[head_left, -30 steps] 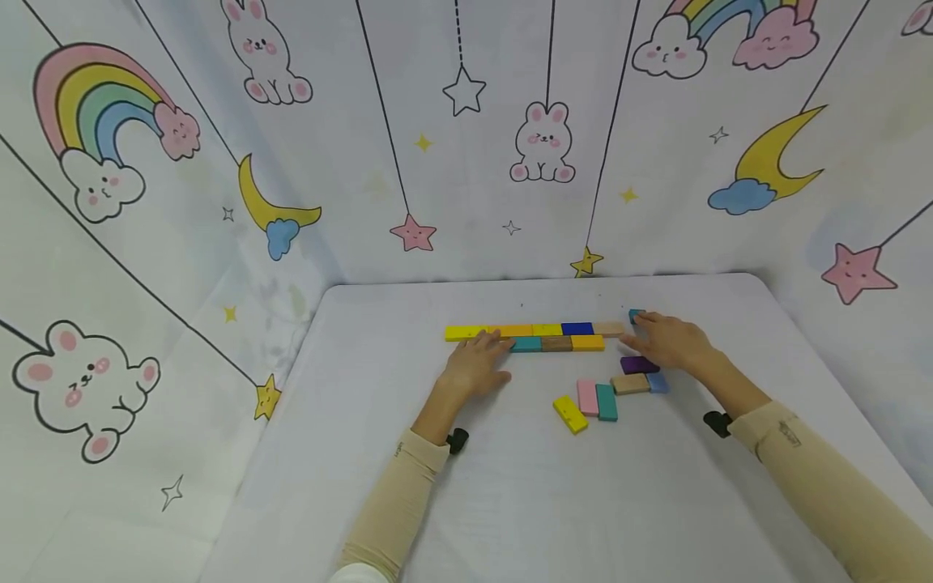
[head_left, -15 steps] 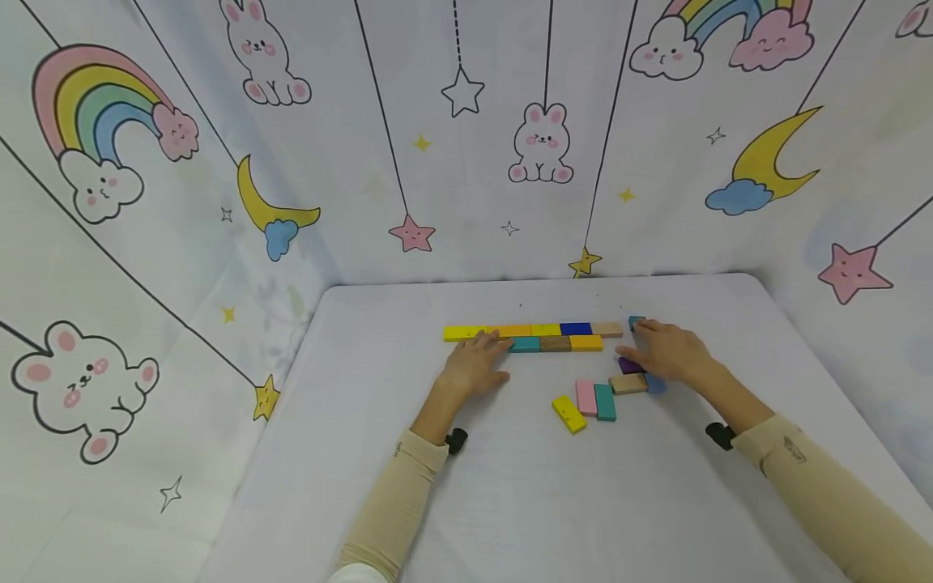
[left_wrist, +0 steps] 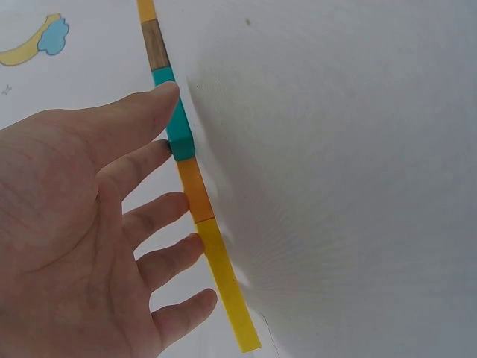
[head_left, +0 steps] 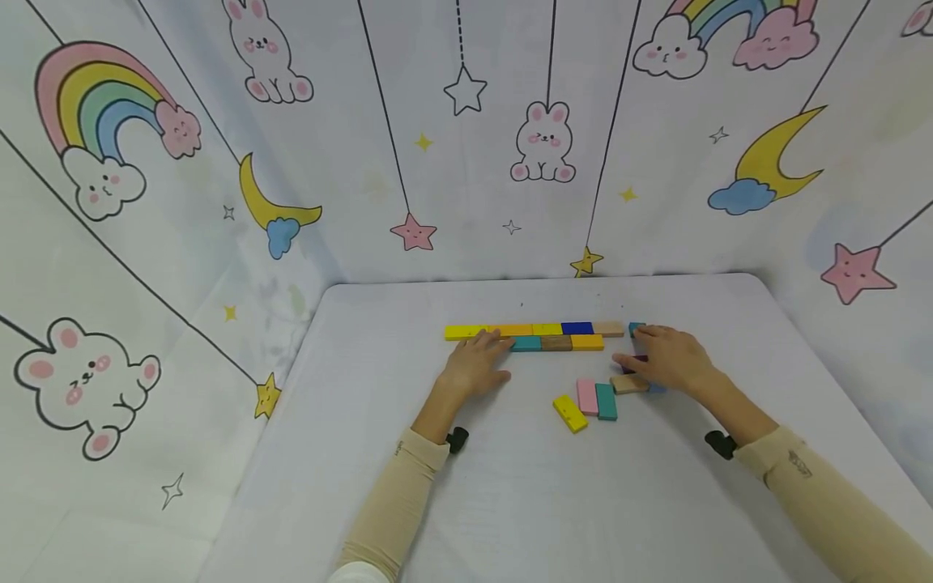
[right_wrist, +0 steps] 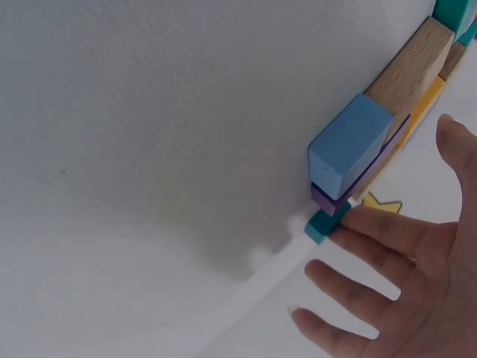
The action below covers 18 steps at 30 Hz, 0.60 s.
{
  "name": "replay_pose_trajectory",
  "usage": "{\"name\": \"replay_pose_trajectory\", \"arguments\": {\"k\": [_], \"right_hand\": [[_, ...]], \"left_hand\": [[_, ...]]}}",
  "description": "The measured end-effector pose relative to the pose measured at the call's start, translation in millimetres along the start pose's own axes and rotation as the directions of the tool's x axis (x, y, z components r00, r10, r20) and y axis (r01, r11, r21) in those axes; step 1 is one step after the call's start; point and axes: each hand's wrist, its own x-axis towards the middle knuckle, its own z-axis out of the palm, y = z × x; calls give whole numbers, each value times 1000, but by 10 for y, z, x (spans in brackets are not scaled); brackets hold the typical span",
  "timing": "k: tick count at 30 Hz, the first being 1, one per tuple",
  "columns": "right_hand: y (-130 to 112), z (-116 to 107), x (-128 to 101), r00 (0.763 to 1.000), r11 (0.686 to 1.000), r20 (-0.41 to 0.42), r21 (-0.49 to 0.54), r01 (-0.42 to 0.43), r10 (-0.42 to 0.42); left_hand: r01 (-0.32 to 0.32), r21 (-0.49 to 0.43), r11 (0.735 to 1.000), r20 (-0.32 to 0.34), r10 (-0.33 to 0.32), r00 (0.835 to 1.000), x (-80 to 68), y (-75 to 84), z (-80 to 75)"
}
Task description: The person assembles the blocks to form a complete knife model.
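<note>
Two rows of coloured blocks lie end to end at the table's middle back: a back row from a yellow block (head_left: 462,332) to a wooden one (head_left: 608,329), and a shorter front row starting with a teal block (head_left: 526,343). My left hand (head_left: 477,363) lies flat with straight fingers touching the teal block (left_wrist: 179,127) and the orange block (left_wrist: 195,190). My right hand (head_left: 666,355) is spread, fingers straight, over a purple block (head_left: 632,359), beside a small teal block (head_left: 636,329). It holds nothing. In the right wrist view a light blue block (right_wrist: 349,145) and the purple block (right_wrist: 328,201) sit just off the fingers.
Loose blocks lie in front of the rows: yellow (head_left: 569,413), pink (head_left: 586,397), teal (head_left: 606,401), wooden (head_left: 628,384) and light blue (head_left: 658,389). A white cloth covers the table (head_left: 510,502). Printed fabric walls (head_left: 408,162) close in the back and both sides.
My right hand has drawn back from the small teal block at the row's end and now covers most of the purple block. The left hand has stayed put.
</note>
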Motion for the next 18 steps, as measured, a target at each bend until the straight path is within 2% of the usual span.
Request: {"name": "replay_pose_trajectory", "arguments": {"k": [18], "right_hand": [[-120, 11, -86, 1000, 1000, -14, 5, -7, 7]], "left_hand": [[7, -11, 1000, 2, -7, 1000, -3, 9, -17]]}}
